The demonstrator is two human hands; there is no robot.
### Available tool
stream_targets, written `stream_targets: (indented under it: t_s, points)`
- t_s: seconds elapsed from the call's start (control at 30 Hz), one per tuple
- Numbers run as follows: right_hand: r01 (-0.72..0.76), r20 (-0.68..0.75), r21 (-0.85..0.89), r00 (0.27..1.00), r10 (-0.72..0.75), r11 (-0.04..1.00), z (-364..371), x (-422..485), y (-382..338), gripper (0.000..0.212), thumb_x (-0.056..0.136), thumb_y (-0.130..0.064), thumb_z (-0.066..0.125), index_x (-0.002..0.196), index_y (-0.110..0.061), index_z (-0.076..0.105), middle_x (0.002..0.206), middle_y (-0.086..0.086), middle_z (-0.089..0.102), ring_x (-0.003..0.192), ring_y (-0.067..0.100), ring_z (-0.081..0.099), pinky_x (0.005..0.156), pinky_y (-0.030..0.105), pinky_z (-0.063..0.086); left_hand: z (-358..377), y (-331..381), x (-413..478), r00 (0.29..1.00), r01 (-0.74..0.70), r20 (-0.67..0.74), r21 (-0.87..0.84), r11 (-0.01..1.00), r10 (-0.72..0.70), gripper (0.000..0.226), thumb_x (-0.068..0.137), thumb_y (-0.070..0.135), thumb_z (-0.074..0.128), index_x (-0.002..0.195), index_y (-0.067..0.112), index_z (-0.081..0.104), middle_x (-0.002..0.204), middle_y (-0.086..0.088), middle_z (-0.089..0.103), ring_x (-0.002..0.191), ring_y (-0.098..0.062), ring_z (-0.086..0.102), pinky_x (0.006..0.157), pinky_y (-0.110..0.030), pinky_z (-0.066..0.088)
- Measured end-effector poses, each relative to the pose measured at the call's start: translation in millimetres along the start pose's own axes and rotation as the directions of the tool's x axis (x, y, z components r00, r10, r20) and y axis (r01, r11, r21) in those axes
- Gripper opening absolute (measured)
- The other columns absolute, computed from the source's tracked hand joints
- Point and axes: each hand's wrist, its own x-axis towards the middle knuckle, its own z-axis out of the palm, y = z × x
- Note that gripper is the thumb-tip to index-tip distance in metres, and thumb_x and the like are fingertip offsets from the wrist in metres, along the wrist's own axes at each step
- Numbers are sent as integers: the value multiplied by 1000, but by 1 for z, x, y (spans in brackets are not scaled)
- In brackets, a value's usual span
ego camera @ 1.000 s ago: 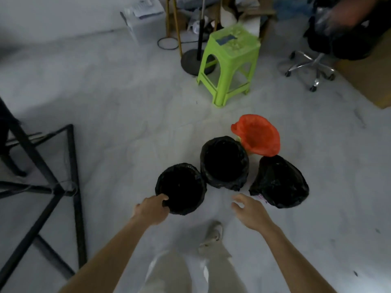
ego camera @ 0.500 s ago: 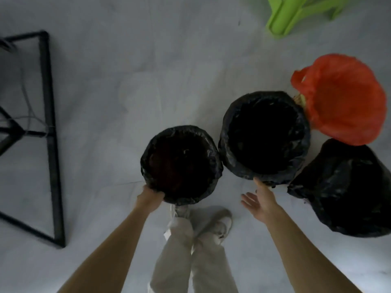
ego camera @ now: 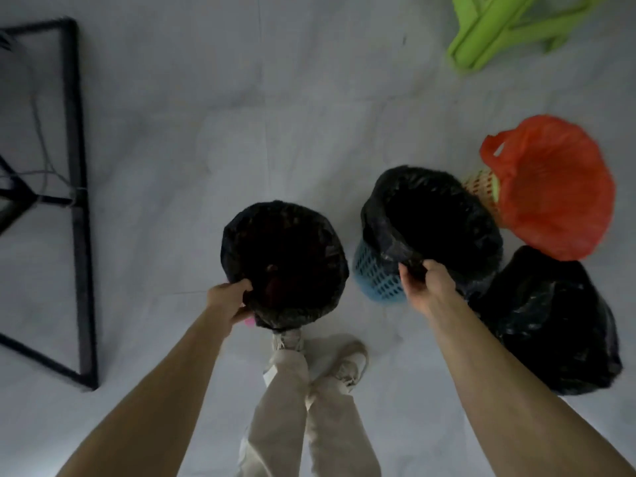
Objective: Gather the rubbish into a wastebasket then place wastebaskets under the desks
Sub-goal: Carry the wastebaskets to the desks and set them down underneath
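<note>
A person's left hand point(ego camera: 229, 301) holds a black-lined wastebasket point(ego camera: 284, 263) by its rim in a closed grip; the right hand point(ego camera: 426, 287) pinches the liner of a blue wastebasket point(ego camera: 378, 280).

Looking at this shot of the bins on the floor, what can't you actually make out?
Head view only:
- Contents of both black-lined wastebaskets, under the left hand and the right hand: interiors too dark.
- Green stool: cut off by the top edge.
- Black bag: opaque, contents hidden.
- Basket under the red bag: mostly covered by it.
- Black frame: cut off at left.
</note>
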Motion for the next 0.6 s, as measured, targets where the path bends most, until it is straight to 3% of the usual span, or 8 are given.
stream_targets:
  t_s: [0.07,0.17,0.37,0.5,0.6]
  points:
    - [-53,-13,-73,999,52,996,12,-37,-10,43,105,-18,45,145,-3,41,134,19,55,115,33,60,49,32,58,-22,22,-32,998,-12,-65,-18,1000,11,20,90,9,64,104,-2,57,81,-13,58,82,-35,63,37,-27,54]
    - [-24,32,-205,999,31,979,35,-132,-29,42,103,-18,49,141,0,43,134,24,54,90,33,63,38,29,53,-81,71,-101,997,-13,-79,-97,995,5,28,91,15,64,110,-4,55,89,-18,61,70,-34,64,42,-32,54]
    - [173,196,-282,973,-120,944,85,-341,-71,25,100,-16,54,120,-1,51,104,24,61,80,31,64,44,30,58,-192,177,-242,981,-193,-44,-263,945,189,21,91,13,63,106,-1,57,82,-13,63,65,-27,64,56,-35,55]
    - [341,300,-214,915,-270,915,131,-445,-109,14,95,-10,57,98,3,54,84,20,62,60,25,65,43,27,57,-237,257,-311,940,-326,-16,-349,879,342,12,90,15,66,93,5,60,79,-10,68,60,-23,68,61,-33,60]
    - [411,381,-157,864,-329,898,165,-488,-135,11,97,-10,54,88,-3,53,85,19,62,68,26,64,44,23,55,-254,306,-339,908,-372,17,-430,823,419,13,92,17,66,99,7,62,84,-8,68,72,-26,71,66,-34,61]
